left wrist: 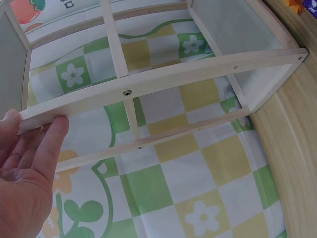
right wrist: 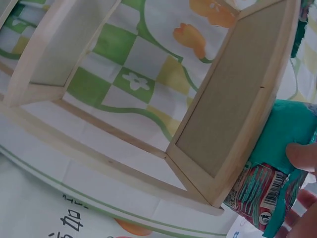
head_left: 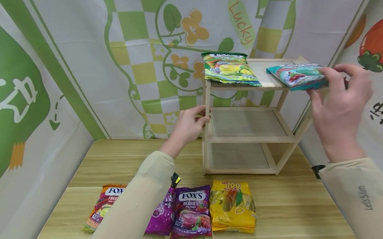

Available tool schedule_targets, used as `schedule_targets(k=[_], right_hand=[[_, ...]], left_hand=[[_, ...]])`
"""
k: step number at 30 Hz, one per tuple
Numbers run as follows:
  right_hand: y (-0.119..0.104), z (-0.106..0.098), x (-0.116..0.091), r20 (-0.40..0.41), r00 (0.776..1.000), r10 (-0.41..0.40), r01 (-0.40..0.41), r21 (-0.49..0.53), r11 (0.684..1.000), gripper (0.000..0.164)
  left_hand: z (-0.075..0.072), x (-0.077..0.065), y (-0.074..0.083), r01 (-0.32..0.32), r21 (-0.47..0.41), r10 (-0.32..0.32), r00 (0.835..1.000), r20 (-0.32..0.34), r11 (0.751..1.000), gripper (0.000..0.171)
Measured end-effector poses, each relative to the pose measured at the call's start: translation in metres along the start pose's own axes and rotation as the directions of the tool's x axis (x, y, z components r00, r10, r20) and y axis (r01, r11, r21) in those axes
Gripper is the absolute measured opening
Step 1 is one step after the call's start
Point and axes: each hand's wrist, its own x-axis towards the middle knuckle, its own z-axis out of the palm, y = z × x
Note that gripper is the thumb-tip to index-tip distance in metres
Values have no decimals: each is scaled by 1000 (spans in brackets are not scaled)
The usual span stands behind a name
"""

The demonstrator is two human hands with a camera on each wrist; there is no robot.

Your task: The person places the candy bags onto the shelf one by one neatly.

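Teal candy bag at the wooden rack's top right, pinched by the right hand; the left hand grips the rack's left upright. Bag presumably light, pliable, slick-filmed; best held across its filled body.

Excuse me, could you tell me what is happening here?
A person's right hand holds a teal plastic candy bag at the top right of a pale wooden three-tier rack, while the left hand grips the rack's left side. A green plastic candy bag lies on top, at the left. On the wood-grain table in front lie four more: an orange bag, a magenta bag, a dark purple bag and a yellow bag.
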Motion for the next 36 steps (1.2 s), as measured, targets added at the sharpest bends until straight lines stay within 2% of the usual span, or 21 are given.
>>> schedule_targets(k=[7,11,16,25,36], right_hand=[[-6,12,-2,-103,990,-101,102,7,995,18],[-7,13,-3,-116,984,-133,133,-6,991,14],[-5,11,-6,-100,982,-158,159,-1,987,18],[-1,11,-11,-136,979,-154,166,78,983,40],[0,14,-11,-105,984,-145,152,57,987,27]], left_hand=[[0,0,0,-7,0,7,1000,-8,1000,30],[0,0,0,-5,-6,5,1000,-6,1000,30],[0,0,0,-1,-15,1,1000,-6,1000,30],[0,0,0,1,-2,-1,1000,-5,1000,30],[0,0,0,2,7,-2,1000,-7,1000,29]])
